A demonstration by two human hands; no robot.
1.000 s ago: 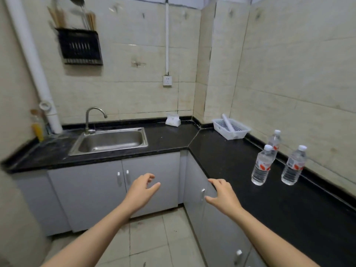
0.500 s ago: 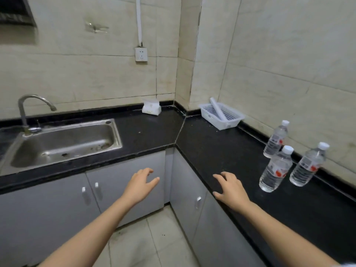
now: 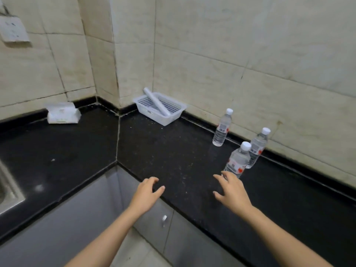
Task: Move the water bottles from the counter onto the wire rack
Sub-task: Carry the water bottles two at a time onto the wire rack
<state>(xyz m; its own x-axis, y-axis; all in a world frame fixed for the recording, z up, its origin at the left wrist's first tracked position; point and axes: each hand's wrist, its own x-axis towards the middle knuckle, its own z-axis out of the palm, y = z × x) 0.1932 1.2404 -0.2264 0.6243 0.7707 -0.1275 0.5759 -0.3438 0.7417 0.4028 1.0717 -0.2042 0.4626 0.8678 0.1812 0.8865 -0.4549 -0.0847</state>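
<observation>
Three clear water bottles with white caps and red-marked labels stand upright on the black counter. The nearest bottle is just beyond my right hand, whose fingers are spread and empty, a little short of its base. A second bottle stands right behind it near the wall. The third bottle is farther back along the wall. My left hand hovers open over the counter's front edge, holding nothing. No wire rack is in view.
A white plastic basket holding a white roll sits in the counter's corner. A pack of wipes lies at the back left. A steel sink edge shows at far left. Grey cabinet doors run below.
The view has swung right and closer to the counter. Both hands moved forward over the counter, my right hand nearing the closest bottle. The bottles have not moved.
</observation>
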